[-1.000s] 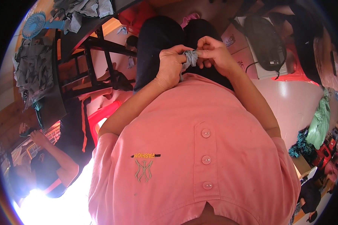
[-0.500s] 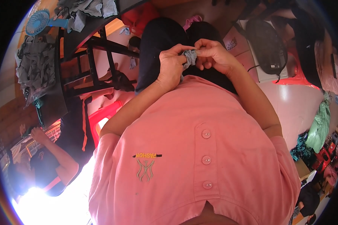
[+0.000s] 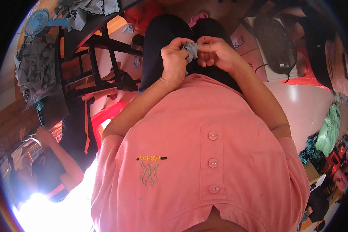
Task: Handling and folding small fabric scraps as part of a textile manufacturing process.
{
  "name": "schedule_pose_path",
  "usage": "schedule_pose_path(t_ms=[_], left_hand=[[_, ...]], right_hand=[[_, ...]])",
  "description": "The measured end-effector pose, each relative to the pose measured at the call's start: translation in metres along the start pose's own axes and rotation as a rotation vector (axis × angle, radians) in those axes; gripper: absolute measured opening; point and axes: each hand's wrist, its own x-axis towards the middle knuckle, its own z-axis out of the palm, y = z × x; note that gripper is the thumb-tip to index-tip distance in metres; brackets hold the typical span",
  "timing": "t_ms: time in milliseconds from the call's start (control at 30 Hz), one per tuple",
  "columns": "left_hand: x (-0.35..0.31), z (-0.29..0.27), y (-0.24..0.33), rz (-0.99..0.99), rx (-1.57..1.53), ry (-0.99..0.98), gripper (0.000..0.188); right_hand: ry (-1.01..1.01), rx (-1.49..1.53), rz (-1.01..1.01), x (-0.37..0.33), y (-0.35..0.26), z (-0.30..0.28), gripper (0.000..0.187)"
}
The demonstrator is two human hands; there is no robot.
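Note:
Over my dark-trousered lap, both hands work at a small crumpled piece of grey fabric [image 3: 191,52]. My left hand [image 3: 174,60] is closed around it, and part of the cloth bunches out between thumb and fingers. From the other side, the thumb and forefinger of my right hand [image 3: 219,54] pinch together at the fabric's edge, with the other fingers curled below. Whether anything small is inside the pinch cannot be made out. A bit more grey cloth hangs under my left hand.
On the dark table at left lie grey fabric pieces [image 3: 36,65] and a blue fan [image 3: 36,22]. A black stool frame [image 3: 92,63] stands below. A black mesh bag [image 3: 274,46] lies at right, near a green bag [image 3: 329,125]. Another person's arm [image 3: 60,154] shows at lower left.
Both hands have shifted slightly left and away from my body with the fabric, which now shows a flatter, wider face between them. The other person's arm at lower left has moved.

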Motion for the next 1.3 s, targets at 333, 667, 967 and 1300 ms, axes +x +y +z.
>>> schedule_pose_path(t_ms=[333,667,967,1300], left_hand=[[0.001,-0.003,0.004,0.271,0.200,-0.058,0.032],[0.008,-0.006,-0.005,0.177,0.170,0.104,0.030],[0.011,0.001,-0.009,0.225,0.147,0.161,0.029],[0.005,-0.007,-0.015,0.349,0.360,0.078,0.021]], right_hand=[[-0.235,0.363,0.110,0.014,0.016,0.000,0.018],[0.096,-0.410,-0.145,-0.008,0.001,0.032,0.021],[0.467,-1.173,-0.937,-0.011,0.007,0.058,0.030],[0.446,-0.937,-0.999,0.009,0.010,0.043,0.023]])
